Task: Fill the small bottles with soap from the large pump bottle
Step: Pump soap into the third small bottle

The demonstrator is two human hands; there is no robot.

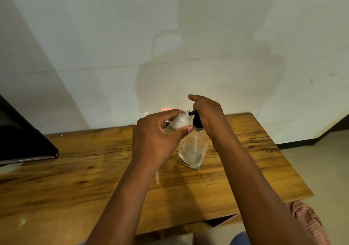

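A large clear pump bottle (192, 150) with a black pump head (197, 121) stands on the wooden table (94, 178); a little soap lies at its bottom. My right hand (207, 114) rests on top of the pump head, fingers curled over it. My left hand (156, 135) holds a small clear bottle (179, 122) tilted, its open mouth right at the black spout. The small bottle looks whitish inside. My fingers hide much of its body.
A dark flat object (24, 141) lies at the table's left edge. A thin white strip (157, 177) lies on the table under my left wrist. A pale wall stands behind the table; the floor shows to the right. A checked cloth (306, 220) is at lower right.
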